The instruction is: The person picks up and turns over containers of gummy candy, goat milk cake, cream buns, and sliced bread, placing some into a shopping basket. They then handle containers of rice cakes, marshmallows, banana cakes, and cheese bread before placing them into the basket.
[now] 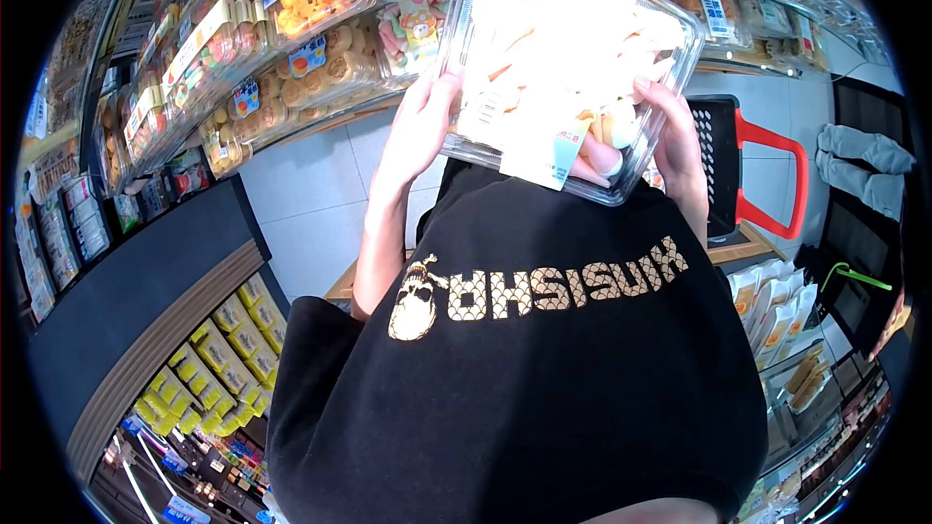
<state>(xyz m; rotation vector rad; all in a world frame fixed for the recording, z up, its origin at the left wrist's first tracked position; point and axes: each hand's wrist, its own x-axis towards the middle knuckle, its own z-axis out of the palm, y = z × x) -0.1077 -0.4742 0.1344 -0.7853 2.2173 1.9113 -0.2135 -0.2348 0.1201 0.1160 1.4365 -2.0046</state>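
Note:
A clear plastic box [626,170] with a printed label band across its lid is held up in front of my chest. Pale and pinkish pieces show inside, and the lid is washed out by glare. My left hand [425,121] grips the box's left edge, its thumb along the side. On the opposite edge, my right hand [675,136] holds the box with the thumb on the lid and the other fingers mostly hidden beneath.
Shelves of packaged snacks [320,0] curve across the top and left. A black basket with a red handle [801,175] stands at the right, near white packets [772,306]. Yellow packets [218,364] fill a rack at lower left. Grey tiles [306,175] show between.

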